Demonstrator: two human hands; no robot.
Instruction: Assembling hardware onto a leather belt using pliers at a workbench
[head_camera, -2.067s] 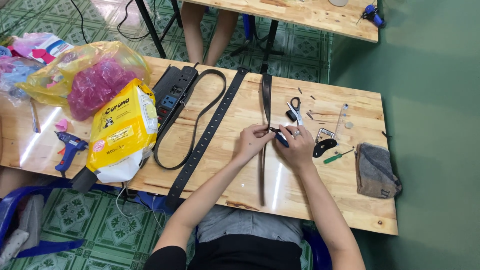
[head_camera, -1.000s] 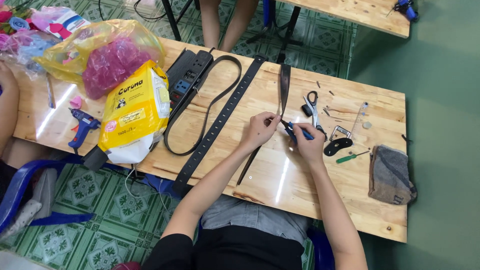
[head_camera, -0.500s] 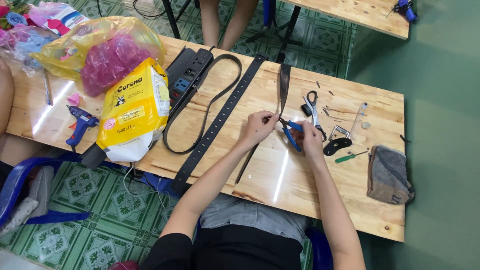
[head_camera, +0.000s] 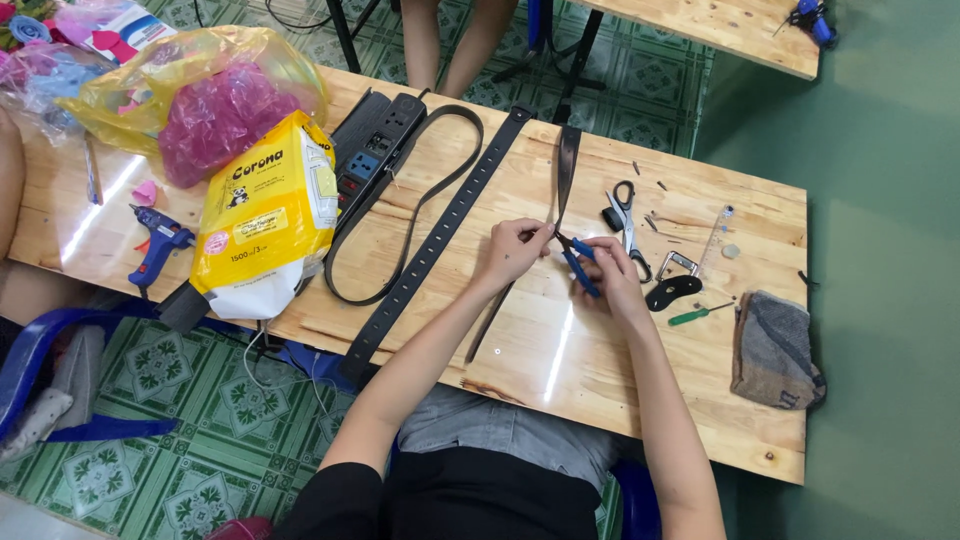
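The left hand (head_camera: 512, 250) pinches a thin dark strap (head_camera: 566, 170) on the desk (head_camera: 600, 370). The right hand (head_camera: 612, 277) grips blue-handled pliers (head_camera: 578, 262) touching that strap. Scissors (head_camera: 627, 215) lie nearby.

Both bare forearms reach forward from the near edge and come close together in the middle. The left hand (head_camera: 512, 250) is curled, with fingertips pinched together. The right hand (head_camera: 612, 278) is beside it, just to the right, fingers closed in a grip.
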